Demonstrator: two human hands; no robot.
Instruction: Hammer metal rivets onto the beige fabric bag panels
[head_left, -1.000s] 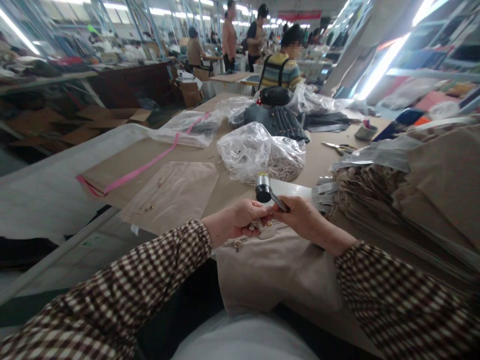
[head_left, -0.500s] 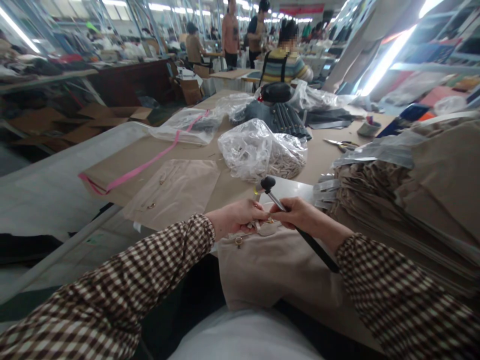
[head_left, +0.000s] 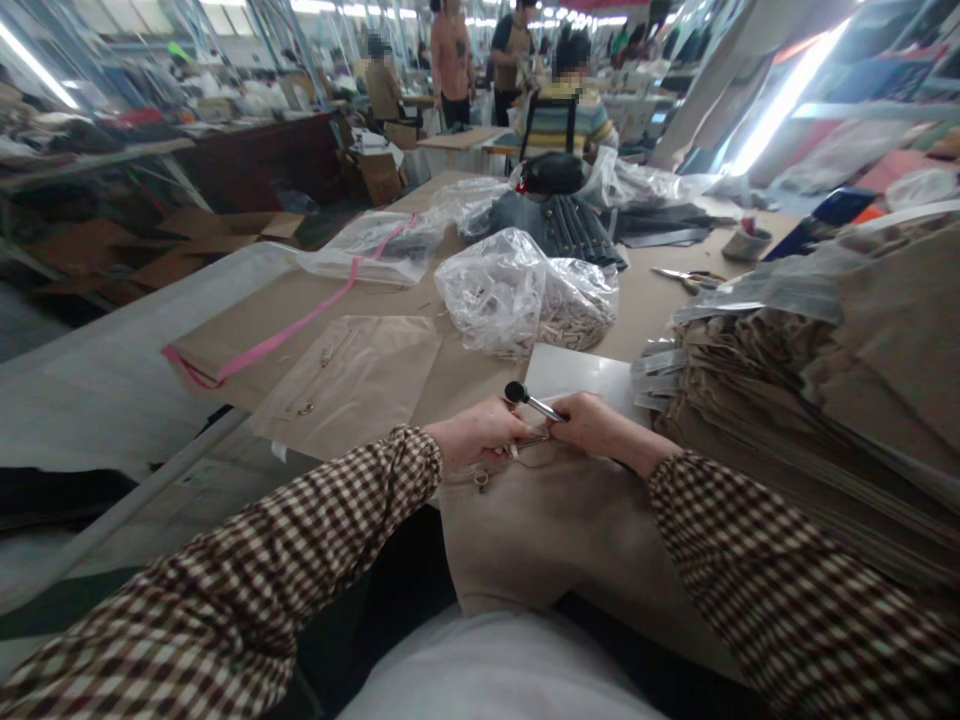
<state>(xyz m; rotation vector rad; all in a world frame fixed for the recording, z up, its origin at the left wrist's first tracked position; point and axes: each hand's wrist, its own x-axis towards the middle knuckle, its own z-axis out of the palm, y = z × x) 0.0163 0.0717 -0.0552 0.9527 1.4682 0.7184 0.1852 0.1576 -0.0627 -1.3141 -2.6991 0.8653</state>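
My right hand [head_left: 596,428] is closed round the handle of a small black-headed hammer [head_left: 517,393], whose head points up and to the left. My left hand [head_left: 480,434] is pinched on a small metal fitting at the top edge of a beige fabric piece [head_left: 555,530] that hangs over the table's near edge onto my lap. The two hands almost touch. A round brass fitting [head_left: 481,481] shows on the fabric just below my left hand. Both sleeves are brown and white checked.
A tall stack of beige fabric pieces [head_left: 825,400] fills the right. Clear bags of small parts [head_left: 525,295] lie ahead, a white board [head_left: 577,372] beneath my hands, scissors [head_left: 690,278] farther back. A bagged beige piece [head_left: 352,380] lies left. Other people work at far tables.
The hammer head has dropped from raised above my hands to low and close to them, its handle now lying flatter. Both hands stay on the fabric's top edge.
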